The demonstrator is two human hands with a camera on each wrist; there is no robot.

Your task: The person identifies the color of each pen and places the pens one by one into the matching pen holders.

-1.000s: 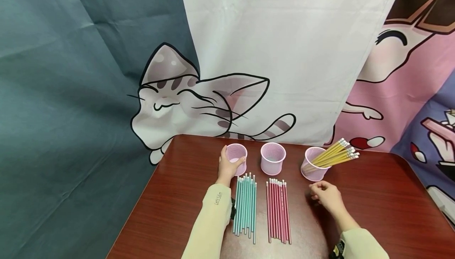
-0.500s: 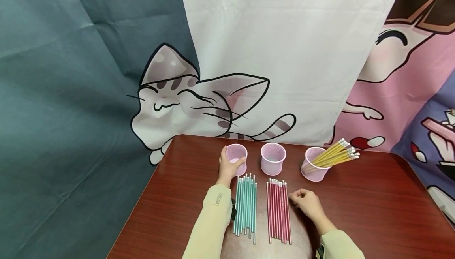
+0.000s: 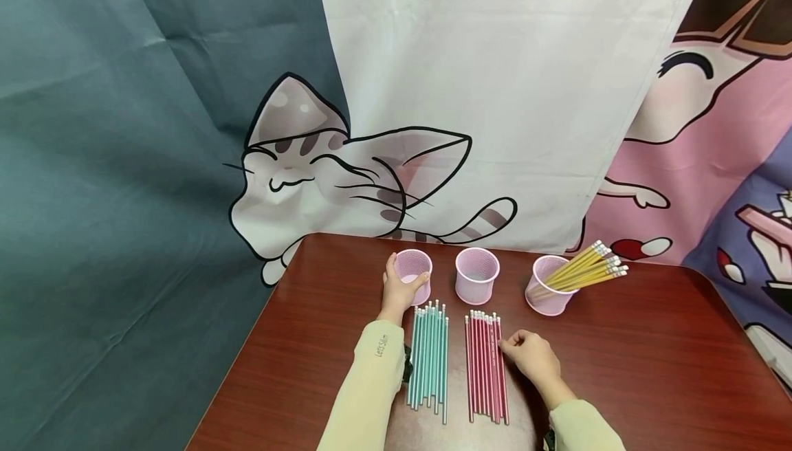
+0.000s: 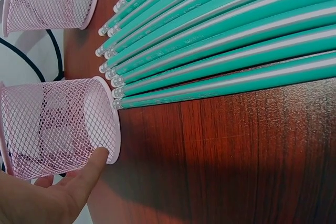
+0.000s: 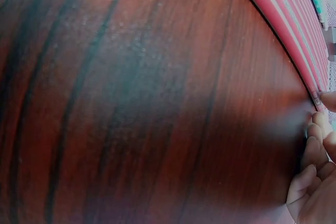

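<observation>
My left hand (image 3: 399,293) holds the leftmost pink mesh pencil cup (image 4: 58,124), thumb against its side near the base and the other fingers partly hidden behind it. The cup stands upright. Beside that arm lies a row of teal pencils (image 3: 427,355), eraser ends toward the cups. Right of them is a row of red pencils (image 3: 486,368), laid the same way. My right hand (image 3: 535,357) is at the right edge of this row, thumb and forefinger pinching the outermost red pencil (image 5: 283,30) near its eraser end, the other fingers curled.
A second mesh cup (image 3: 476,278) stands at the middle of the back row. To the right, a third mesh cup (image 3: 544,300) bears yellow pencils (image 3: 581,271) leaning right. A printed cloth backdrop (image 3: 495,93) hangs behind the dark red wooden table (image 3: 668,341).
My right hand has moved left from below the cup of yellow pencils to the red row, its fingertips now at the outermost red pencil. The left hand stays on its cup.
</observation>
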